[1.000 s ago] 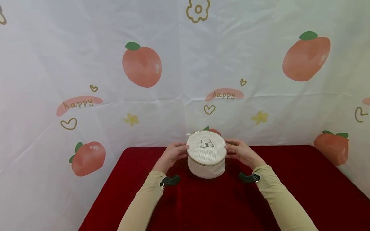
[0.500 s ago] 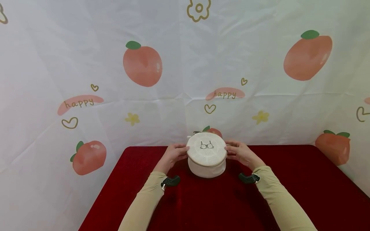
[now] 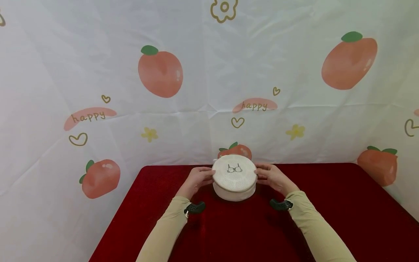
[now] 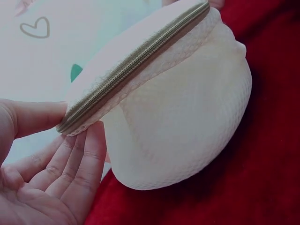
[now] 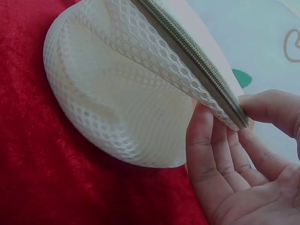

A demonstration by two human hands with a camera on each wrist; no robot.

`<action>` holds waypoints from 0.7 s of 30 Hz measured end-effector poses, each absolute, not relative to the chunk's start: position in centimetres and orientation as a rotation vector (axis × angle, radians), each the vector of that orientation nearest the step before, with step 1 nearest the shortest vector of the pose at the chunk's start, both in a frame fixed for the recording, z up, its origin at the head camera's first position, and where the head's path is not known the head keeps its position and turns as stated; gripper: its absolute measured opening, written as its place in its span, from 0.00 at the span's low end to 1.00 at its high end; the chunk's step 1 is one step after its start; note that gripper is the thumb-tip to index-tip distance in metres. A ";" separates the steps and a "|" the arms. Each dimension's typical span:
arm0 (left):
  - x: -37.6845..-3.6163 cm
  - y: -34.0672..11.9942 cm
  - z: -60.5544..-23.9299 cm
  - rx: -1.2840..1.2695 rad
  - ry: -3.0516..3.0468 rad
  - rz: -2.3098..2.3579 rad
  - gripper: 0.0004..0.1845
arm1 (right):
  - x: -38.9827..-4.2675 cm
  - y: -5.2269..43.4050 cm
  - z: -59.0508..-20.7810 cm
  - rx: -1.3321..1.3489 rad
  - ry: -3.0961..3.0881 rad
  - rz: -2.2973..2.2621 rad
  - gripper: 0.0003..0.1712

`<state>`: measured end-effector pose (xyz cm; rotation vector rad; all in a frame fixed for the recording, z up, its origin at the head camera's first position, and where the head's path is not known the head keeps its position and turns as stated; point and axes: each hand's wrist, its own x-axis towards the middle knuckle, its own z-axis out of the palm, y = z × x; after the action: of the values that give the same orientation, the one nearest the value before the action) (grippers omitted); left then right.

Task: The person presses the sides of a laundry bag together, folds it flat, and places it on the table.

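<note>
Head view shows a round white mesh laundry bag (image 3: 234, 178) in the middle of the frame, a little below centre, near the far edge of a bench covered with red cloth (image 3: 343, 214). The left hand (image 3: 196, 179) is at the left side of the bag and the right hand (image 3: 273, 177) is at the right side, so the bag is between them. In the left wrist view the thumb lies on top of the olive zipper band (image 4: 136, 58) and the other fingers (image 4: 77, 173) are under the rim, so this hand pinches the edge. The right wrist view shows the same pinch on the other side, thumb above the rim and fingers (image 5: 211, 154) below. The flat lid carries a small drawing of a bra (image 3: 234, 168). Behind the bench, across the upper part of the frame, hangs a white backdrop (image 3: 209, 72) printed with peaches, hearts and the word "happy". Nothing covers the bag except the fingertips at its two sides.
</note>
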<state>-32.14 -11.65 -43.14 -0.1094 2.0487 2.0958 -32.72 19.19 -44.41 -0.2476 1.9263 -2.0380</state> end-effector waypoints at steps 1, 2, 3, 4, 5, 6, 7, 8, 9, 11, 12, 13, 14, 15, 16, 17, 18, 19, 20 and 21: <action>-32.1 -11.7 -43.3 -0.107 2.053 2.089 0.22 | -32.7 19.2 -44.6 -0.237 1.924 -2.040 0.31; -32.1 -11.7 -43.4 -0.101 2.054 2.086 0.21 | -32.7 19.2 -44.8 -0.231 1.923 -2.041 0.31; -32.1 -11.8 -43.6 -0.098 2.053 2.084 0.21 | -32.7 19.2 -45.0 -0.227 1.925 -2.038 0.31; -32.1 -11.8 -43.8 -0.093 2.050 2.087 0.21 | -32.7 19.2 -45.2 -0.227 1.927 -2.032 0.32; -32.1 -11.8 -43.9 -0.093 2.046 2.089 0.21 | -32.7 19.2 -45.3 -0.225 1.933 -2.029 0.32; -32.1 -11.8 -44.1 -0.088 2.047 2.089 0.20 | -32.7 19.2 -45.5 -0.222 1.936 -2.029 0.32; -32.1 -11.8 -44.2 -0.089 2.043 2.091 0.20 | -32.7 19.2 -45.7 -0.223 1.940 -2.026 0.32; -32.1 -11.8 -44.3 -0.091 2.044 2.091 0.20 | -32.7 19.2 -45.8 -0.216 1.943 -2.025 0.32; -32.1 -11.8 -44.5 -0.091 2.046 2.088 0.20 | -32.7 19.2 -45.9 -0.217 1.950 -2.017 0.32; -32.1 -11.8 -44.6 -0.106 2.050 2.081 0.20 | -32.7 19.2 -46.0 -0.216 1.956 -2.013 0.31; -32.1 -11.8 -44.7 -0.110 2.052 2.076 0.20 | -32.7 19.2 -46.1 -0.212 1.958 -2.013 0.31; -32.1 -11.9 -44.8 -0.115 2.050 2.072 0.21 | -32.7 19.1 -46.2 -0.210 1.962 -2.010 0.31; -32.1 -11.9 -44.9 -0.116 2.052 2.067 0.21 | -32.7 19.1 -46.2 -0.206 1.966 -2.010 0.31; -32.1 -11.9 -45.0 -0.115 2.052 2.064 0.21 | -32.7 19.1 -46.3 -0.210 1.973 -2.006 0.31; -32.1 -11.9 -45.1 -0.120 2.047 2.064 0.21 | -32.7 19.0 -46.4 -0.208 1.976 -2.007 0.31; -32.1 -11.9 -45.1 -0.118 2.046 2.062 0.21 | -32.6 19.0 -46.4 -0.207 1.980 -2.005 0.31; -32.0 -11.9 -45.1 -0.119 2.047 2.058 0.21 | -32.6 19.0 -46.5 -0.203 1.986 -2.003 0.31; -32.0 -12.0 -45.2 -0.120 2.048 2.055 0.21 | -32.6 19.0 -46.6 -0.199 1.992 -2.002 0.31; -32.0 -12.0 -45.2 -0.121 2.049 2.053 0.22 | -32.6 18.9 -46.6 -0.192 1.994 -2.003 0.31; -31.9 -12.0 -45.2 -0.126 2.050 2.049 0.22 | -32.6 18.9 -46.7 -0.188 1.998 -2.003 0.31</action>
<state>-31.94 -11.98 -45.20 -0.1257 2.0497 2.0495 -32.62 18.90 -46.70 -0.1877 1.9976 -2.0027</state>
